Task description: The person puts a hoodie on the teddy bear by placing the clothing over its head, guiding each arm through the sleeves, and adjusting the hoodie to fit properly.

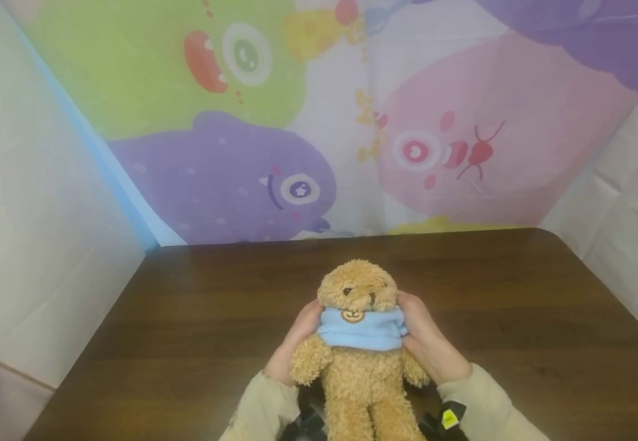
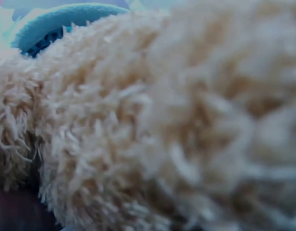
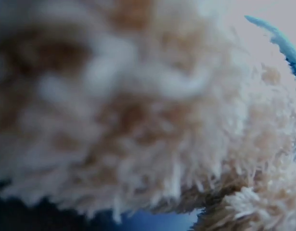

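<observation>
Bright cartoon creatures cover the backdrop (image 1: 231,177) beyond the table: a green one at upper left, a purple one below it, and a pink one to the right, all turned sideways on a pale ground. White panels close in both sides, the left panel (image 1: 38,184) with a blue strip along its far edge and the right panel (image 1: 622,202) creased. Dark brown wood grain runs across the table (image 1: 214,312), whose far right corner is rounded. At the near side, in the middle, is a tan teddy bear (image 1: 357,380), head toward the backdrop and legs toward the person. Its light blue shirt (image 1: 363,334) sits bunched high, just under the chin, with both arms outside below it. The left hand (image 1: 296,335) and right hand (image 1: 431,340) hold the bear from either side, around the head and shirt, each grip closed in on it with the fingertips hidden. Pale sleeves cover both forearms. Shaggy fur fills both wrist views so blurrily that whether the bear touches the wood is hard to say.
</observation>
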### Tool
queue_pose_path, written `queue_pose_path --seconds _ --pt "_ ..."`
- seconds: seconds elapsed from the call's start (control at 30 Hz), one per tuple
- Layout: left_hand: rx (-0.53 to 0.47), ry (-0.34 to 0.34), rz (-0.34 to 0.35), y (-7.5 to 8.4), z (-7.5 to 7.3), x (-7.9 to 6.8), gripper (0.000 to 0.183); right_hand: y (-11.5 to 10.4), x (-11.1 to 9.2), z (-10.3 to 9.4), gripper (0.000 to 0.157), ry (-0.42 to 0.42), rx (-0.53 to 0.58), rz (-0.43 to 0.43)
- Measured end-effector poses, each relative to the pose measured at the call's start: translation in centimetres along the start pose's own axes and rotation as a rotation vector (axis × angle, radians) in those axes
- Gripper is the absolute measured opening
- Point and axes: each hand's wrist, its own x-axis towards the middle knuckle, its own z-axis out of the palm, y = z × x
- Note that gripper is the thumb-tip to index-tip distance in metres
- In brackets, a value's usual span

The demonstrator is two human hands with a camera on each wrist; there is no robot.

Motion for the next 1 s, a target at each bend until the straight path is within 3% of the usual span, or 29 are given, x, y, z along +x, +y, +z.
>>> queue_pose_path --seconds 0.07,0.1,0.13,0.17,0.23,0.33,0.4,0.47,0.53,0.6,0.67,0.87,1.0 --pt "0.068 0.004 0.036 -5.4 0.8 3.1 0.054 0.1 0.0 0.0 0.024 -0.019 0.006 0.012" --pt "0.116 0.011 0.057 -7.2 1.0 4.0 0.055 0.1 0.0 -0.1 0.023 -0.029 0.002 0.019" --pt "0.116 0.009 0.054 -8.7 1.1 4.9 0.058 0.1 0.1 -0.2 0.023 -0.046 0.007 0.022" --pt "0.087 0.001 0.033 -8.8 1.0 4.9 0.058 0.1 0.1 -0.3 0.025 -0.061 0.007 0.020" --pt "0.005 -0.030 -0.010 -6.7 0.3 3.4 0.062 -0.1 0.1 -0.5 0.033 -0.097 0.025 0.007" --pt "-0.206 -0.070 -0.063 1.7 -1.5 -1.7 0.065 -0.4 0.1 -0.7 0.043 -0.174 0.051 -0.023" --pt "-0.278 -0.083 -0.055 7.3 -2.7 -5.2 0.064 -0.6 0.0 -0.7 0.041 -0.199 0.058 -0.028" --pt "-0.277 -0.068 -0.068 11.7 -3.5 -7.7 0.062 -0.8 0.0 -0.7 0.033 -0.185 0.049 -0.016" --pt "-0.197 -0.032 -0.096 14.2 -3.9 -9.1 0.058 -0.9 0.0 -0.7 0.026 -0.154 0.051 0.016" --pt "-0.131 0.005 -0.113 15.1 -3.8 -9.6 0.053 -1.0 0.1 -0.7 0.023 -0.119 0.050 0.042" --pt "-0.138 0.019 -0.114 15.2 -3.6 -9.7 0.049 -1.0 0.1 -0.7 0.023 -0.084 0.030 0.047" --pt "-0.444 -0.023 -0.132 14.6 -2.6 -9.5 0.022 -0.9 0.0 -0.6 0.033 -0.023 -0.170 -0.034" --pt "-0.538 -0.016 -0.048 14.4 -2.4 -9.3 0.023 -1.0 0.0 -0.4 0.041 -0.001 -0.228 -0.055"
